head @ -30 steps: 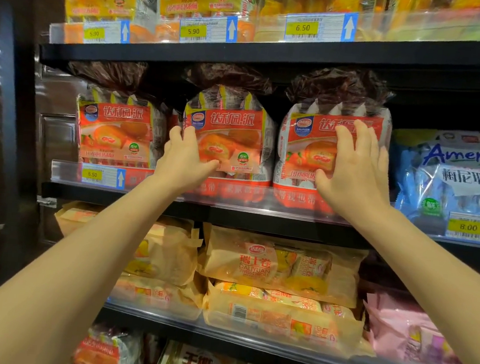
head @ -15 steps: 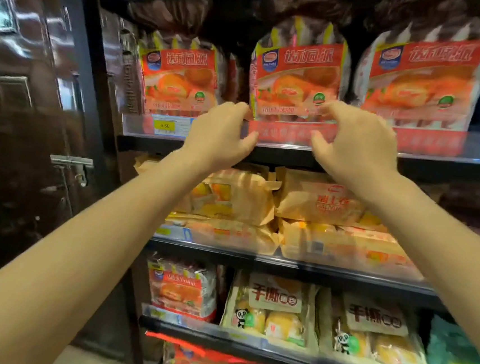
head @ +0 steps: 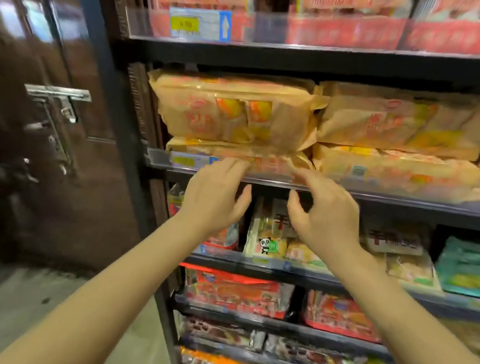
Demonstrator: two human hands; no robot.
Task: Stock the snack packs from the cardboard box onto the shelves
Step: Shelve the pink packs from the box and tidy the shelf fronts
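Observation:
Both my hands hang in front of the shelf unit with nothing in them. My left hand and my right hand are level with the front rail of the shelf that carries the tan snack packs. The fingers of both are loosely curled, a small gap between the hands. Red snack packs stand on the shelf above, behind a clear lip. White panda packs lie on the shelf behind my hands. No cardboard box is in view.
A dark brown door with a metal latch stands left of the black shelf post. Lower shelves hold red packs and dark packs. Teal packs lie at the right. Grey floor shows at the lower left.
My hands have come off the red packs and dropped from the upper shelf to the tan-pack shelf's rail. The view has tilted downward, showing lower shelves and floor.

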